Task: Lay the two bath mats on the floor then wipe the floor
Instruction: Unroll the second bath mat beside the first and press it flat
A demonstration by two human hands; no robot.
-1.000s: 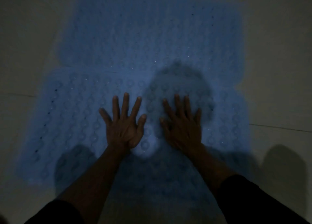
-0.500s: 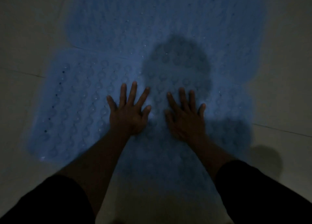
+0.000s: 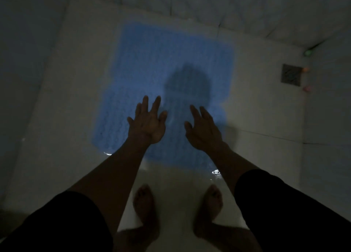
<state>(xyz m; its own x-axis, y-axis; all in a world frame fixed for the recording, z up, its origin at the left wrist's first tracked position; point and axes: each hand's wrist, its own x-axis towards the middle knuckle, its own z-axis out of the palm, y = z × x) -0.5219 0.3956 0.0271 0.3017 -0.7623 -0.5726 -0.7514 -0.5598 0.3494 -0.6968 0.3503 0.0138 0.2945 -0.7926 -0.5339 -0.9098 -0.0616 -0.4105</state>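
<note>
Both hands have lifted off the blue bath mats (image 3: 167, 65); left hand (image 3: 147, 121) and right hand (image 3: 202, 131) now hover above, fingers spread, holding nothing.

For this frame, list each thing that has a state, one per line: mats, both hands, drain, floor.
blue bath mats: spread flat on the floor; where one ends and the other starts is too dim to tell
left hand: open, fingers spread, empty
right hand: open, empty
floor drain: grate in place, uncovered
floor: wet glints near the mats' near corners
</note>
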